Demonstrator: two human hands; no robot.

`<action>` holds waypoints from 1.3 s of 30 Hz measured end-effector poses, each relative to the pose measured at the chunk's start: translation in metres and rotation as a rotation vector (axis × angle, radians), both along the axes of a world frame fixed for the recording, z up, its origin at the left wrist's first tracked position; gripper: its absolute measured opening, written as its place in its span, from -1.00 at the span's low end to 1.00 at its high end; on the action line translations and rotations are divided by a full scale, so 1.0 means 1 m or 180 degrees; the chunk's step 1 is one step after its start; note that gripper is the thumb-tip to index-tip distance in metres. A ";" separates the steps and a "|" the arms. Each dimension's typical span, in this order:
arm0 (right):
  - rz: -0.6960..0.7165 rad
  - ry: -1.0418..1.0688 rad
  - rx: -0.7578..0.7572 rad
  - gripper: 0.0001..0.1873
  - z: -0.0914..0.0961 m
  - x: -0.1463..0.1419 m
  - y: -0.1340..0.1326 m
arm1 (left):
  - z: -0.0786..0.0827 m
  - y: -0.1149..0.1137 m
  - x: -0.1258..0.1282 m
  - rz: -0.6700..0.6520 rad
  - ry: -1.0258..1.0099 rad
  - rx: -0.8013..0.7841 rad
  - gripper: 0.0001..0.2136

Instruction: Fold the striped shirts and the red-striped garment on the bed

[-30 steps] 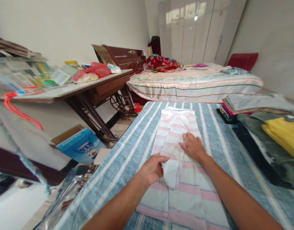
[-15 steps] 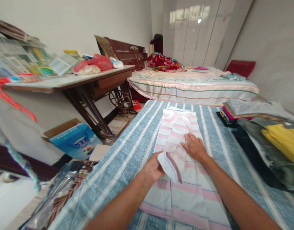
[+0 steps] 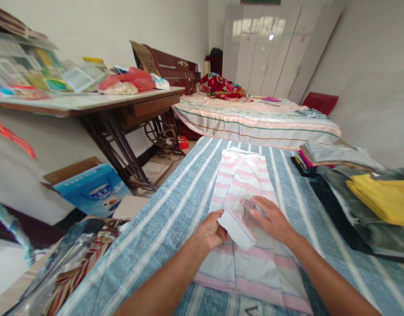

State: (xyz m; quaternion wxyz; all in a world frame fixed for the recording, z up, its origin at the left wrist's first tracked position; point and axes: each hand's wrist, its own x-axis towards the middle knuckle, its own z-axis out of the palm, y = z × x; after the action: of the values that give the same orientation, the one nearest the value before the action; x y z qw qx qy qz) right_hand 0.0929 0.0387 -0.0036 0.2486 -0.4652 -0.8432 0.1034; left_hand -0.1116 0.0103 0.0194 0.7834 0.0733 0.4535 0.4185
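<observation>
A pink-and-white striped shirt lies lengthwise on the bed, its sides folded inward and its collar end away from me. One sleeve is laid over its middle, and the white cuff is lifted a little. My left hand pinches the left edge of this cuff between thumb and fingers. Over the sleeve, just right of the cuff, is my right hand. Its fingers are stretched out toward the left, and their tips are blurred by motion.
Blue striped cloth covers the bed. Folded clothes and a yellow garment are stacked at the right. A sewing-machine table stands on the left, with a blue box below. Another bed lies beyond.
My right hand has lifted from lying flat on the shirt and shifted slightly nearer me, toward the cuff. The cuff has turned in my left hand, and its dark inner opening no longer shows.
</observation>
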 end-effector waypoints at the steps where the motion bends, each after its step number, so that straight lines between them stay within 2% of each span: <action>1: 0.0249 0.0227 -0.0049 -0.52 0.004 -0.002 -0.015 | -0.001 0.000 0.000 -0.0005 -0.0009 0.0022 -0.84; 3: 0.0728 0.0486 -0.0164 -0.44 0.011 -0.008 -0.043 | -0.003 0.001 0.000 -0.0051 -0.0006 0.0028 -0.86; 5: 0.0837 0.0598 -0.0239 -0.35 0.015 -0.017 -0.063 | -0.005 0.002 0.000 -0.0107 0.0015 0.0030 -0.87; 6: 0.0719 0.0685 -0.0236 -0.41 0.015 -0.021 -0.069 | -0.006 0.003 0.000 -0.0125 0.0035 0.0043 -0.87; 9: 0.0197 0.1098 -0.0063 -0.83 0.018 -0.030 -0.078 | -0.007 0.004 0.001 -0.0180 0.0074 0.0170 -0.86; 11: 0.0145 0.1346 0.0194 -0.91 0.024 -0.032 -0.079 | -0.007 0.005 0.000 -0.0279 0.0168 0.0289 -0.88; 13: 0.0353 0.1334 0.0635 -0.90 0.032 -0.032 -0.083 | -0.007 0.006 -0.001 -0.0411 0.0369 0.0493 -0.91; 15: 0.0713 0.1012 0.1086 -0.80 0.039 -0.031 -0.089 | -0.005 0.006 -0.004 -0.0475 0.0691 0.0744 -0.88; 17: 0.1072 0.0527 0.1305 -0.76 0.041 -0.032 -0.098 | -0.004 0.006 -0.007 -0.0495 0.1064 0.0906 -0.87; 20: 0.1310 0.0105 0.1135 -0.78 0.033 -0.034 -0.108 | -0.003 0.005 -0.011 -0.0580 0.1434 0.0915 -0.87; 24: 0.1237 0.0281 0.0818 -0.76 0.017 -0.035 -0.110 | 0.001 0.004 -0.013 -0.0750 0.1816 0.0912 -0.80; 28: 0.0798 0.0789 0.0604 -0.86 0.012 -0.034 -0.105 | 0.011 0.000 -0.018 -0.1103 0.1943 0.0898 -0.64; 32: 0.0293 0.1377 0.0086 -0.92 0.019 -0.035 -0.099 | 0.016 -0.008 -0.028 -0.1125 0.1938 0.1061 -0.38; 35: 0.0584 0.1124 -0.0074 -0.90 0.022 -0.037 -0.100 | 0.013 -0.012 -0.035 -0.1123 0.2575 0.1389 -0.32; 39: 0.1175 0.0462 0.0013 -0.83 0.023 -0.037 -0.106 | 0.007 -0.013 -0.038 -0.1465 0.3721 0.1813 -0.37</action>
State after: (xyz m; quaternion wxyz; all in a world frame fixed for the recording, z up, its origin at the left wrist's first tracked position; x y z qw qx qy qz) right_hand 0.0555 -0.0670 0.0195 0.2865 -0.2936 -0.8943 0.1788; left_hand -0.1496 -0.0032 0.0262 0.4294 0.5843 0.6468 0.2362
